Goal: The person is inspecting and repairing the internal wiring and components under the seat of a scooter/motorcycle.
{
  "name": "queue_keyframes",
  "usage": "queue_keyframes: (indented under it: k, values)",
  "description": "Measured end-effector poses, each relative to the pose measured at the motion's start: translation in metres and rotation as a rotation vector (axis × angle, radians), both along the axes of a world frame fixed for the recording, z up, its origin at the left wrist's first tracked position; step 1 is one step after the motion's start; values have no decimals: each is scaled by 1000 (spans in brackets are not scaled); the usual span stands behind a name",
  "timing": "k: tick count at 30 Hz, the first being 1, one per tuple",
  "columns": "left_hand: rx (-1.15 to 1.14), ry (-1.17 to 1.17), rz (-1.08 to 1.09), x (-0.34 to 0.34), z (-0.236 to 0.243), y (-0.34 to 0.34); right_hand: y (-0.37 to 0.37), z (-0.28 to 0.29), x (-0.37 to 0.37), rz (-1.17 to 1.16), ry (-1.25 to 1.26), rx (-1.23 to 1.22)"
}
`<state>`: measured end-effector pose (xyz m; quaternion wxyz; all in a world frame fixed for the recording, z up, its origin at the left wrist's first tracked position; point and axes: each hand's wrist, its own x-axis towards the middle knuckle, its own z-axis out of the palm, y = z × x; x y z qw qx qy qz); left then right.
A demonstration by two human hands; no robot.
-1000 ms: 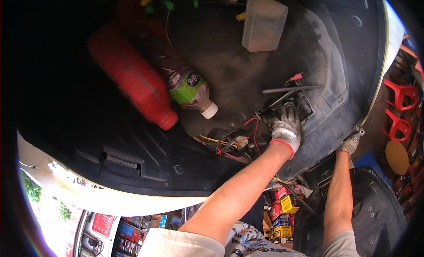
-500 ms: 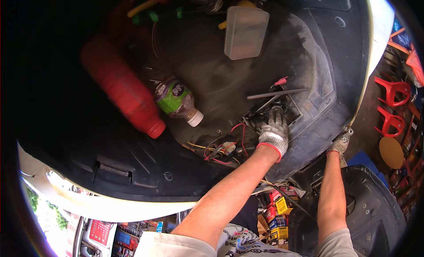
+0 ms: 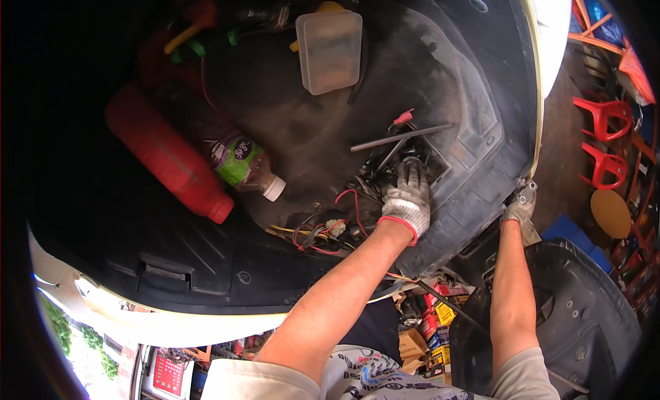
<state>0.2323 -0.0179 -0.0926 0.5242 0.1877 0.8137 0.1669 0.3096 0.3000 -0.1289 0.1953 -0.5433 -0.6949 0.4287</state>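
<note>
My left hand (image 3: 408,201), in a grey-stained knit glove with a red cuff, reaches into a black tray (image 3: 440,170) in a dark vehicle compartment. Its fingers are stretched out side by side, tips partly lost among dark items. A grey metal bar (image 3: 402,137) lies across the tray just beyond the fingertips, near a pink-red connector (image 3: 403,117). Loose wires (image 3: 313,236) with a white plug lie left of the wrist. Out at the compartment's right edge, my gloved right hand (image 3: 520,206) is closed on metal pieces with round ring ends (image 3: 531,185); their full shape is hidden.
A red plastic bottle (image 3: 168,152) and a clear bottle with a green label (image 3: 244,163) lie to the left. A translucent plastic box (image 3: 330,53) is farther back. Below right are a black molded panel (image 3: 570,304) and small coloured boxes (image 3: 440,331); red chairs (image 3: 605,118) stand beyond.
The view has shifted, so the compartment and its contents sit farther left in the picture. My left hand stays in the tray and my right hand still grips the ring-ended pieces.
</note>
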Motion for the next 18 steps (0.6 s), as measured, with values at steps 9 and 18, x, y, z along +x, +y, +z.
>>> queue_keyframes:
  k: [9, 18]
  values:
    - [34, 21, 17, 4, -6, -1, 5, -5, 6, 102, 120, -139]
    - [74, 32, 41, 1, 1, 3, 50, -29, 35, 283, -292, 280]
